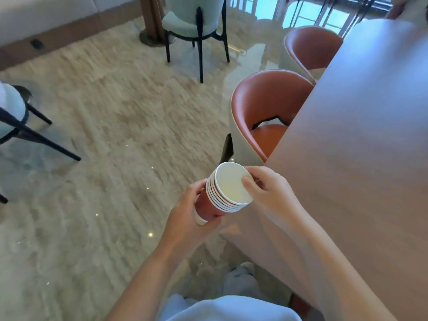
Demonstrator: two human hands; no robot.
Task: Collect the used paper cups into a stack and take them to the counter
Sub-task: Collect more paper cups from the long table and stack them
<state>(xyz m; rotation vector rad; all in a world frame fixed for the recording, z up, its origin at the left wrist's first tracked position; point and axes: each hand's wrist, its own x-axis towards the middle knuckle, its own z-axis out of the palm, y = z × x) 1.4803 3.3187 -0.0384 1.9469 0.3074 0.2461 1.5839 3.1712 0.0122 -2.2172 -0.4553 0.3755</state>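
- Seven white rolled rims, as near as I can count through the blur, show in the one stack of paper cups (215, 200), so I read it as about seven cups nested together.
- On the outside the cups are brick red, and the lowest one has a white band at its foot. The top cup's off-white inside faces my camera.
- On my feed the stack is tilted, its mouth turned up and toward the lens. It is held in the air over the floor (111, 140), just beside the near corner of the counter (361, 163) and not resting on it.
- The left grip (190, 214) is clenched round the red wall near the foot of the stack, with fingers curled over one side and the thumb against the other.
- The right grip (268, 193) pinches the rim of the top cup. The thumb lies inside the mouth and the other fingers are behind the rim.
- Two hands are in view, both with bare forearms and both on the same stack.
- One counter fills the right side of my view. It has a pale wood top with a soft sheen.
- Two orange shell chairs are drawn up along its edge, the near orange chair (266, 100) and the far orange chair (310, 45).
- Two pale green chairs on black legs stand well apart from the counter, one at the top (192, 22) and one at the left edge (10, 107).
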